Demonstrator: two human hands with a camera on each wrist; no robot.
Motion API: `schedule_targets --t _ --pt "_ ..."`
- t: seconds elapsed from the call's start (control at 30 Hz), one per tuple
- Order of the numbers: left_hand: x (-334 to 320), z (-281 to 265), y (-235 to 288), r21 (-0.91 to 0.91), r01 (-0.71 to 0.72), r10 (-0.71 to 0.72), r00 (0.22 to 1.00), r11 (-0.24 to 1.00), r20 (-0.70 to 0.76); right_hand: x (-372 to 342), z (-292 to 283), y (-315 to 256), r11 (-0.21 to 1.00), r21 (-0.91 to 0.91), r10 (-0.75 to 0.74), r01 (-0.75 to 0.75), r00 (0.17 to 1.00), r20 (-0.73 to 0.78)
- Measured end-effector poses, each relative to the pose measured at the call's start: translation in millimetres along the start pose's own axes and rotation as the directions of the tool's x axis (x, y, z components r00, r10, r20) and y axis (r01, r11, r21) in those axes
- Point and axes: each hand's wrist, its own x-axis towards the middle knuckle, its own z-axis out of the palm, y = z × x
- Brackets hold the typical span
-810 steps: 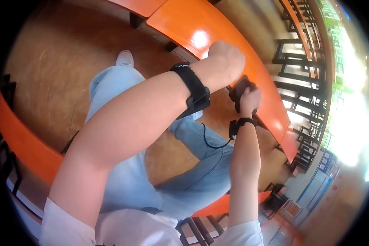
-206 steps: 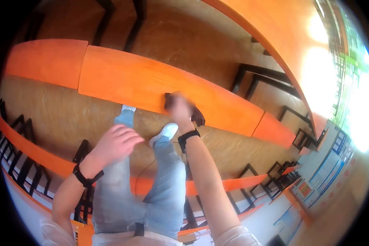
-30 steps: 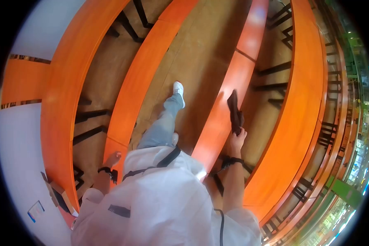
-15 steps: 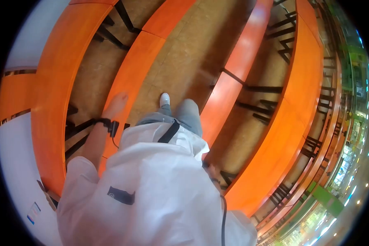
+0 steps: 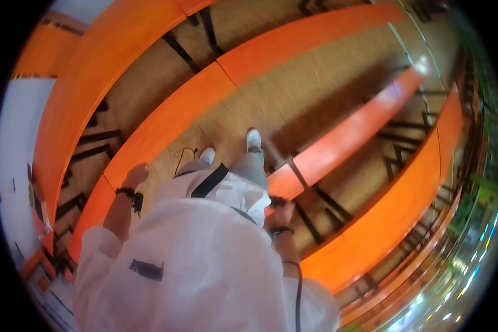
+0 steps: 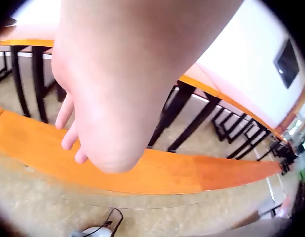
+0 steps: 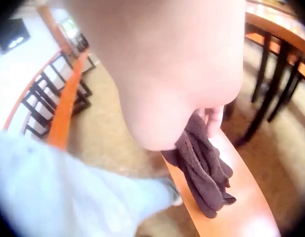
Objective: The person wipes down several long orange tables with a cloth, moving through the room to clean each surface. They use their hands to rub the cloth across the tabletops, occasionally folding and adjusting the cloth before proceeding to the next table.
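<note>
In the right wrist view, my right hand point(image 7: 177, 103) grips a crumpled dark brown cloth point(image 7: 204, 170) that hangs from the fingers over an orange bench point(image 7: 251, 197). The head view shows the same right hand point(image 5: 285, 212) low beside my right hip, and the cloth is partly hidden there. My left hand point(image 5: 135, 176) hangs at my left side, overlapping the left-hand orange bench point(image 5: 177, 113). Seen from the left wrist, the left hand point(image 6: 110, 113) has loosely bent fingers and holds nothing.
Long orange tables point(image 5: 371, 232) with black legs run outside the benches on both sides. I stand in the brown floor aisle point(image 5: 232, 124) between the two benches. A thin dark cable point(image 5: 183, 157) loops near my left shoe point(image 5: 207, 155).
Long before, the cloth was on the orange bench top under my right hand. Within the last second, that hand came back from reaching over the right bench to my hip, and I moved along the aisle.
</note>
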Motion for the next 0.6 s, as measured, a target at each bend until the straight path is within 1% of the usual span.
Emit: schedule_targets --t 0.03,0.07,0.1,0.13,0.17,0.2,0.23,0.27,0.3,0.33,0.37,0.43,0.47,0.5,0.53,0.57,0.6 --pt "-20.0 18.0 -5.6 -0.087 -0.003 0.002 1.0 0.996 -0.006 46.8 -56.5 -41.3 0.993 -0.106 -0.064 0.05 0.99 -0.126" --pt "-38.4 20.7 -0.1 -0.162 0.074 -0.07 0.997 0.984 0.031 102.8 -83.6 -34.9 0.981 -0.053 -0.19 0.185 0.976 -0.104" --pt "-60.1 22.6 12.0 -0.238 0.157 -0.142 0.987 0.959 0.078 121.4 -131.7 -98.5 0.985 -0.108 -0.157 0.135 0.957 -0.244" --pt "-83.8 24.5 31.1 -0.311 0.247 -0.214 0.967 0.918 0.136 163.8 -167.1 -110.6 0.962 -0.203 -0.227 0.182 0.947 -0.227" --pt "-97.2 23.0 58.8 -0.379 0.221 -0.216 0.975 0.898 0.057 210.7 -202.1 -129.6 0.952 -0.254 -0.222 0.171 0.957 -0.188" --pt "-109.7 21.2 79.6 -0.439 0.192 -0.227 0.974 0.878 -0.028 245.3 -222.1 -146.2 0.917 -0.372 -0.246 0.146 0.939 -0.239" --pt "-121.0 20.7 97.9 -0.494 0.159 -0.245 0.963 0.855 -0.114 269.6 -240.3 -170.1 0.908 -0.379 -0.286 0.178 0.925 -0.251" --pt "-135.2 21.6 115.1 -0.564 0.181 -0.29 0.951 0.806 -0.109 302.9 -243.9 -169.4 0.877 -0.413 -0.377 0.246 0.885 -0.274" --pt "-144.8 19.1 135.4 -0.632 0.198 -0.337 0.936 0.749 -0.105 313.7 -249.0 -202.1 0.887 -0.421 -0.315 0.19 0.915 -0.251" --pt "-156.2 26.4 144.4 -0.7 0.209 -0.385 0.917 0.683 -0.102 319.5 -240.7 -227.5 0.893 -0.407 -0.302 0.19 0.925 -0.231" --pt "-162.0 61.5 145.5 -0.744 0.146 -0.429 0.88 0.652 -0.203 323.4 -231.4 -249.5 0.898 -0.396 -0.293 0.194 0.933 -0.209" --pt "-187.0 89.2 165.5 -0.851 0.216 -0.575 0.81 0.479 -0.117 350.1 -186.0 -250.6 0.805 -0.503 -0.395 0.314 0.917 -0.059" --pt "-198.9 118.7 170.0 -0.88 0.199 -0.621 0.773 0.431 -0.129 344.9 -161.0 -274.1 0.758 -0.501 -0.418 0.418 0.901 0.119" --pt "-215.0 135.5 180.7 -0.907 0.225 -0.68 0.729 0.355 -0.086 337.1 -132.7 -288.0 0.666 -0.526 -0.451 0.529 0.847 0.281" --pt "-232.5 163.8 186.6 -0.94 0.275 -0.716 0.696 0.202 0.049 328.4 -104.8 -303.2 0.571 -0.513 -0.471 0.641 0.767 0.435" --pt "-249.0 190.9 192.2 -0.95 0.307 -0.727 0.664 0.049 0.177 319.7 -68.2 -321.6 0.424 -0.505 -0.496 0.751 0.66 0.564" --pt "-265.0 207.1 201.5 -0.939 0.344 -0.763 0.599 -0.027 0.242 299.4 -28.6 -353.3 0.391 -0.421 -0.473 0.818 0.571 0.671"
